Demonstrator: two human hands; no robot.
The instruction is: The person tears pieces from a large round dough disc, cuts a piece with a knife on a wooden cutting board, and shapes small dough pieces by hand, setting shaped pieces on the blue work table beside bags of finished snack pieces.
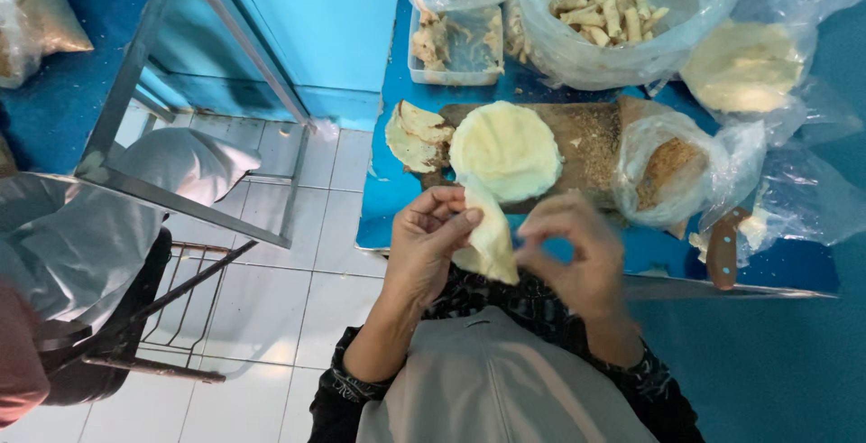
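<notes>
Your left hand (424,249) holds a thin, pale wrapper sheet (487,240) in front of your chest, just below the near edge of the blue table (388,190). The thumb and fingers (451,217) are curled shut over the sheet's upper left edge, pinching it, and the sheet hangs folded down between your two hands. Your right hand (582,253) is blurred; its fingers are bent inward toward the sheet's right side, touching or just beside it, but you cannot tell from this view whether they have actually closed on it.

Just beyond your hands, a round stack of wrappers (505,150) lies on a wooden board (591,141) dusted with crumbs. The top corner of the sheet you hold overlaps the near edge of that stack. To the left of the stack, a few torn wrapper pieces (413,134) sit on the table. To the right of the board, a clear plastic bag (672,168) holds brown crumbs, and a wooden knife handle (723,249) lies near the table's front edge.

Farther back, a large plastic bag (604,10) is full of rolled sticks, with a clear plastic tub (456,46) beside it on the left. Another bag (744,64) with pale round sheets rests at the right. A metal frame (180,91) stands over the white tiled floor (271,299) to your left.
</notes>
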